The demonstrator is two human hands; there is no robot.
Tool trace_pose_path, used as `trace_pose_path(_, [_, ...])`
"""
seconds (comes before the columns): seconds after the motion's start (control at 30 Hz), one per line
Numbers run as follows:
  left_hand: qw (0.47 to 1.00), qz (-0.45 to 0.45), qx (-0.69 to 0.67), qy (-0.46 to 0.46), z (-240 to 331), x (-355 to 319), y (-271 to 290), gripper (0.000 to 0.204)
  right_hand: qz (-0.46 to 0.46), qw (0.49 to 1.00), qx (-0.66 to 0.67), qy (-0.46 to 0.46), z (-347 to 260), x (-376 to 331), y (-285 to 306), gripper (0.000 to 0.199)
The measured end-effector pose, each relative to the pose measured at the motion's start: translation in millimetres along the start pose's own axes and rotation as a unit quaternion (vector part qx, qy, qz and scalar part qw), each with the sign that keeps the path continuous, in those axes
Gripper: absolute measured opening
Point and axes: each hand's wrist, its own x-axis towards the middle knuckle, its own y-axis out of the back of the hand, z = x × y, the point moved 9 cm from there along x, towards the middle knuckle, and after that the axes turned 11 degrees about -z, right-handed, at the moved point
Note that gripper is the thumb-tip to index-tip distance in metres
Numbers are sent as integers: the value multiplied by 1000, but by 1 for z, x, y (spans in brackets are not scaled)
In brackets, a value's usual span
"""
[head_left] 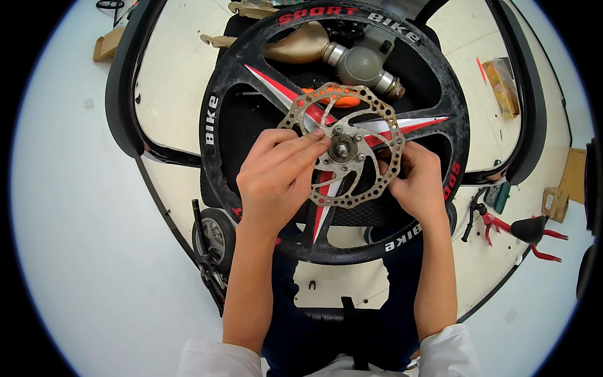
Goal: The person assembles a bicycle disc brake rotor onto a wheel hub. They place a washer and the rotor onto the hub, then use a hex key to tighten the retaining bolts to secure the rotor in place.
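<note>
A black bicycle wheel (211,166) with red and white spokes lies flat in front of me. At its middle sits a round metal disc brake rotor (397,139) with many holes, and a threaded axle end (342,149) sticks up through the hub. My left hand (273,173) reaches over the rotor's left side, its fingers pressed together beside the hub bolts; whatever they pinch is too small to make out. My right hand (418,182) is closed at the rotor's right edge, with its fingertips curled underneath and hidden.
Beneath the wheel is a black chair seat with armrests (534,125) on both sides. A grey and tan jointed metal part (361,66) and an orange-handled tool (342,97) lie under the rim. A red frame (496,226) and cardboard box (556,202) stand right; a small wheel (217,232) left.
</note>
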Motion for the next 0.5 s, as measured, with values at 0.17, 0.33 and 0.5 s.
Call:
trace_pose_path(0.17, [1000,8,-11,8,0,1,0,25,28,999,-32,-1,-9,-4,13,16])
trace_pose_path(0.33, [999,15,-21,25,-1,2,3,20,84,992,83,-34,4,-23,36,9])
trace_pose_path(0.5, [998,15,-42,38,-2,3,2,19,145,983,106,27,-38,-41,46,14])
